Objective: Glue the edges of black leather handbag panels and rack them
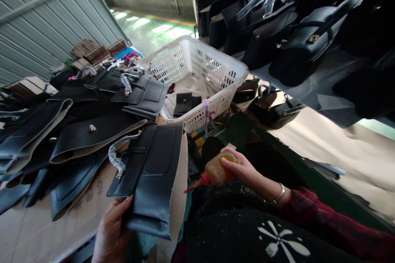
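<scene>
Along the left, piled black bags (92, 137) covered part of the tabletop (82, 213), then the left hand (113, 227), closed on the near end of a black handbag (154, 172), a white basket (214, 65) behind, and a squeeze bottle (217, 171), red nozzle (203, 179) just beside the handbag's pale side (179, 191), the right hand (242, 166) curled around it.

"Where's the light?"
"Glare whitens the green floor (137, 41) past the far corner of the white basket (226, 100); racked bags (311, 41) at upper right sink into shadow, and a faint sheen coats the held bag (151, 197)."
"Sharpness?"
"Soft; the plaid sleeve (308, 207) blurs, and wide-angle distortion stretches shapes toward the frame's edges."
</scene>
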The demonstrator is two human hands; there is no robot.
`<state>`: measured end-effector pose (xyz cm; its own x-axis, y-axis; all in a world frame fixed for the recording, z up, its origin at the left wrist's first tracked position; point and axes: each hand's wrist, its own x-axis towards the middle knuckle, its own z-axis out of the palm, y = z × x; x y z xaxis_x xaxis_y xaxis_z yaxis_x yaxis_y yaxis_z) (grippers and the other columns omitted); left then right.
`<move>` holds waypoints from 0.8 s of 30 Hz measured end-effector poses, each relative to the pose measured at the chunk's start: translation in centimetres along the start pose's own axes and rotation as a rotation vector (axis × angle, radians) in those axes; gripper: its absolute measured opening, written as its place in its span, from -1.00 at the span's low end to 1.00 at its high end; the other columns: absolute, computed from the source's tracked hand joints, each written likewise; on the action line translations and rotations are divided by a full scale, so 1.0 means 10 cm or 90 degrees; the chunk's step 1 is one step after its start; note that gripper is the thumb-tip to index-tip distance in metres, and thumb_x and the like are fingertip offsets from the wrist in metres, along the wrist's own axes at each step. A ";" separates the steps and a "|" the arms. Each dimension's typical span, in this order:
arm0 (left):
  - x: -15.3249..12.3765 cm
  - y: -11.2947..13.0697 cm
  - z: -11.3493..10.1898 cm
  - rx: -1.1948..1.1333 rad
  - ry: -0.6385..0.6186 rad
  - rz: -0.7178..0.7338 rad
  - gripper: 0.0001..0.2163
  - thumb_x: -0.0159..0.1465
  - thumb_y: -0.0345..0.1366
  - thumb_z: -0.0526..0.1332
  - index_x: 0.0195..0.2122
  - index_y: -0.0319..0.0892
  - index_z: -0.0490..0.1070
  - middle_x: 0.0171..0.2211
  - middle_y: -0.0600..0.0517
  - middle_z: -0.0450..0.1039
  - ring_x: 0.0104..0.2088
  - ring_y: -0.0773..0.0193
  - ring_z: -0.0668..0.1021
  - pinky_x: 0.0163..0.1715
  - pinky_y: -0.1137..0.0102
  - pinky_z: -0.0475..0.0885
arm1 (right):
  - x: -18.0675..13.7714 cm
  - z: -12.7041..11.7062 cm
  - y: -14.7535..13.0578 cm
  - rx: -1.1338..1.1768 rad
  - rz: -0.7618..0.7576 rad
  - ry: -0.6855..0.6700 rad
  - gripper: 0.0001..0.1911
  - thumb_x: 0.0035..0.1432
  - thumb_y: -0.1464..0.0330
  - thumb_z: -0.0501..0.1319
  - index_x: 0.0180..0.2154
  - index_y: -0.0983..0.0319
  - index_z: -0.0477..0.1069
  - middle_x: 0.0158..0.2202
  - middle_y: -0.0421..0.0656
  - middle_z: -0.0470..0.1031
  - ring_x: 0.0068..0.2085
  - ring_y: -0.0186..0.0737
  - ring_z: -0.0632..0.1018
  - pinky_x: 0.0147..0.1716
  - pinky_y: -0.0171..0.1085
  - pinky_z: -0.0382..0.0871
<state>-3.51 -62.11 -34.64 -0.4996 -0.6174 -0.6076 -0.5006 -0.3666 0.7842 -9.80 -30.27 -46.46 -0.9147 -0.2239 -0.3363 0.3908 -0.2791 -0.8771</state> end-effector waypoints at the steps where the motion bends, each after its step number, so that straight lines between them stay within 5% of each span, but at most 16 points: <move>1: 0.00 0.00 0.00 0.001 -0.007 -0.001 -0.72 -0.34 -0.41 0.45 -0.52 -0.27 0.55 -0.62 0.00 0.51 -0.63 0.24 0.50 -0.66 0.45 0.43 | -0.01 -0.01 0.00 -0.006 -0.004 0.001 -0.40 -0.16 -0.12 0.43 -0.29 0.18 0.34 -0.47 -0.25 0.37 -0.44 -0.26 0.39 -0.42 -0.28 0.29; 10: -0.07 -0.03 0.08 0.005 -0.019 0.025 -0.72 -0.35 -0.40 0.47 -0.55 -0.27 0.51 -0.67 0.10 0.42 -0.68 0.33 0.42 -0.75 0.52 0.30 | 0.23 -0.19 0.00 -0.034 -0.140 0.193 -0.49 -0.09 -0.07 0.40 -0.30 0.15 0.35 -0.44 -0.24 0.36 -0.43 -0.24 0.37 -0.42 -0.27 0.30; 16: -0.01 -0.08 0.06 -0.010 -0.012 0.013 -0.81 -0.20 -0.42 0.41 -0.51 -0.25 0.49 -0.63 0.08 0.47 -0.65 0.28 0.49 -0.66 0.46 0.41 | 0.19 -0.12 -0.01 -0.039 -0.084 0.139 -0.44 -0.15 -0.10 0.41 -0.31 0.15 0.33 -0.46 -0.24 0.35 -0.43 -0.22 0.39 -0.41 -0.25 0.31; 24: 0.04 -0.14 0.04 0.005 -0.043 0.041 -0.68 -0.26 -0.36 0.49 -0.45 -0.25 0.50 -0.58 0.06 0.51 -0.63 0.25 0.50 -0.68 0.43 0.44 | -0.16 0.00 -0.03 -0.006 0.008 -0.002 -0.41 -0.17 -0.12 0.43 -0.34 0.18 0.34 -0.49 -0.26 0.34 -0.45 -0.27 0.36 -0.43 -0.28 0.26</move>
<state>-3.34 -61.54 -36.00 -0.5779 -0.5907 -0.5631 -0.4707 -0.3224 0.8213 -8.42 -29.86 -45.68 -0.9096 -0.2303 -0.3457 0.4007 -0.2670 -0.8764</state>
